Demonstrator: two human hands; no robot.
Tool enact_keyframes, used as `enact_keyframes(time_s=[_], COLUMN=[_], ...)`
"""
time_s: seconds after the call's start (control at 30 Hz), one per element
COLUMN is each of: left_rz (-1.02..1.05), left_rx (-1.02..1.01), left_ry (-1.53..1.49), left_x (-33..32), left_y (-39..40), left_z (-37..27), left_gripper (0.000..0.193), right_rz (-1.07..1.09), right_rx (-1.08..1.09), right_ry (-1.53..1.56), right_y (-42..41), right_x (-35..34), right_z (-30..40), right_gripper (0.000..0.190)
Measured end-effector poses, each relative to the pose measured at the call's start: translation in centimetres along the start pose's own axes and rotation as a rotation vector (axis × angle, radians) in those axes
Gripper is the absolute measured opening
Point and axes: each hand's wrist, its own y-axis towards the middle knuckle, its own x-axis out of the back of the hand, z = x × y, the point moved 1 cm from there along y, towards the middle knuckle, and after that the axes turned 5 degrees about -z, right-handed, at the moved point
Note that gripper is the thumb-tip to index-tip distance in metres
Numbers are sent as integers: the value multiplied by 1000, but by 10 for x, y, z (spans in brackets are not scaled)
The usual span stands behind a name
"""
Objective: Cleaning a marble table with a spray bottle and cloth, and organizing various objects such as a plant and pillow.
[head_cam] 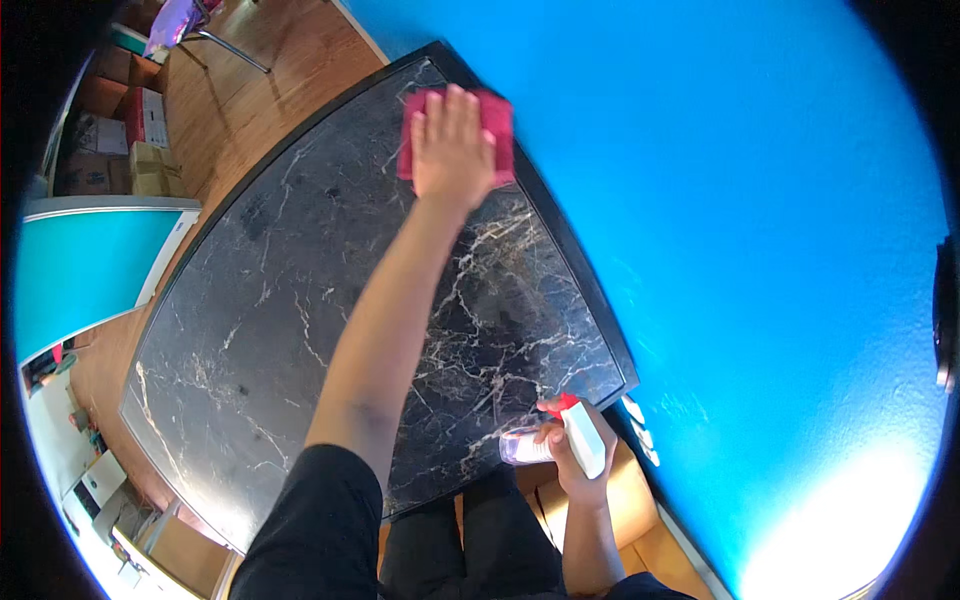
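A folded red cloth (501,124) lies at the far corner of the black marble-patterned table (300,247), close to the wall. My left hand (452,150) is spread flat over it, palm down, with the arm stretched across the tabletop. The cloth shows past my fingers on both sides. Near the table's front right corner, my right hand (581,480) grips a spray bottle (521,446) by its neck. The bottle is tipped sideways, with a clear body, a white sprayer head and a red front part.
A bright blue wall (712,225) runs along the table's right edge. Light switches or sockets (641,431) sit on it near the front corner. Left of the table are a turquoise panel (90,274) and stacked cardboard boxes (154,169). A metal-legged chair (232,51) stands beyond on the wooden floor.
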Motion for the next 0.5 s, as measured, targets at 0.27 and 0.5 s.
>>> enact_keyframes(time_s=[0.27, 0.5], left_rz=[262, 527], left_rx=[-611, -788], left_ry=[-655, -795], left_x=[85, 103], left_y=[-243, -353], left_z=[-105, -90], left_gripper=[59, 75], right_rz=[23, 368], right_rx=[-7, -282], right_ry=[74, 46], right_y=[-12, -33], right_x=[4, 14], right_z=[19, 2], right_gripper=[41, 41])
